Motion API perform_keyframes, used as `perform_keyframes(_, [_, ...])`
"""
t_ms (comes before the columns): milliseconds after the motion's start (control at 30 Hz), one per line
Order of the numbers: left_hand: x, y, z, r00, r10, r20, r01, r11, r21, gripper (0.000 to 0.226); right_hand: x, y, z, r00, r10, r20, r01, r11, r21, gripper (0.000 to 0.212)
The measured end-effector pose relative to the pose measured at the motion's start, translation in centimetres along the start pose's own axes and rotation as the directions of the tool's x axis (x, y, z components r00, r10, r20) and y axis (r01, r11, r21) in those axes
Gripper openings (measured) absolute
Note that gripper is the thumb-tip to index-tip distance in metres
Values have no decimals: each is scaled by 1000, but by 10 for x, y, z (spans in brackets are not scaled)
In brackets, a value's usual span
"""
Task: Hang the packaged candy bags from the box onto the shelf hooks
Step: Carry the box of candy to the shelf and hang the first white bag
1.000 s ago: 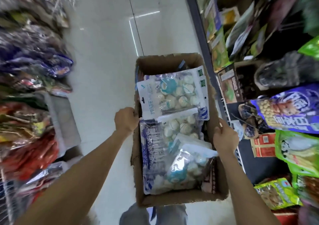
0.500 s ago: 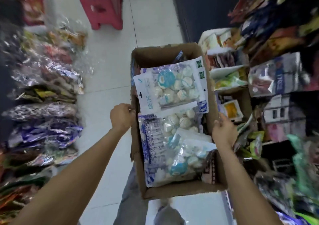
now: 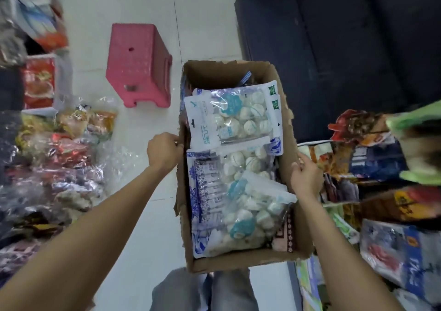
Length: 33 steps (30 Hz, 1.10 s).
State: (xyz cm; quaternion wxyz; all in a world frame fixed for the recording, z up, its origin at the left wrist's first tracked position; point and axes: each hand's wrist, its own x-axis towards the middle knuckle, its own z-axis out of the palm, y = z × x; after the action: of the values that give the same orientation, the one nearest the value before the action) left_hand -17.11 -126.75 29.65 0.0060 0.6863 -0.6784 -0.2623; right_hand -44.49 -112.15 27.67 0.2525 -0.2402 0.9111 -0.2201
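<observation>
I grip box (image 3: 235, 259) walls, left hand (image 3: 164, 149) and right hand (image 3: 306, 177) both clenched; keep level, hooks probably right, blurred

candy bag (image 3: 232, 117) print blurred, perhaps unreadable

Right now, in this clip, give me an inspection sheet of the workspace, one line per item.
Surface: pale tiled floor, no table.
Job's things: cardboard box carried in the aisle, holding candy bags; none hung yet.
Clutter: pink stool on the floor; loose snack packets at left.
Hands: left hand and right hand grip opposite box walls.
Cables: nothing seen.
Surroundings: stocked shelves at right, blurred.
</observation>
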Motion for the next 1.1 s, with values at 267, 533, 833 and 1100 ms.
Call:
perform_keyframes(267, [144,42,-38,999,-37,-26,36,999,-12,19,123,-118,34,1000,18,-2,-18,999,-33,33])
perform_keyframes(533, [300,48,-50,999,-50,10,50,997,-56,18,224,-211,96,998,36,-54,-37,999,-19,33])
perform_keyframes(833, [471,51,-20,991,-78,111,89,991,-98,21,348,-280,191,989,141,-38,-144,983,-113,31])
perform_keyframes(1100, [566,34,58,972,-186,146,198,978,-69,23,439,-276,282,982,185,-21,-186,971,-147,32])
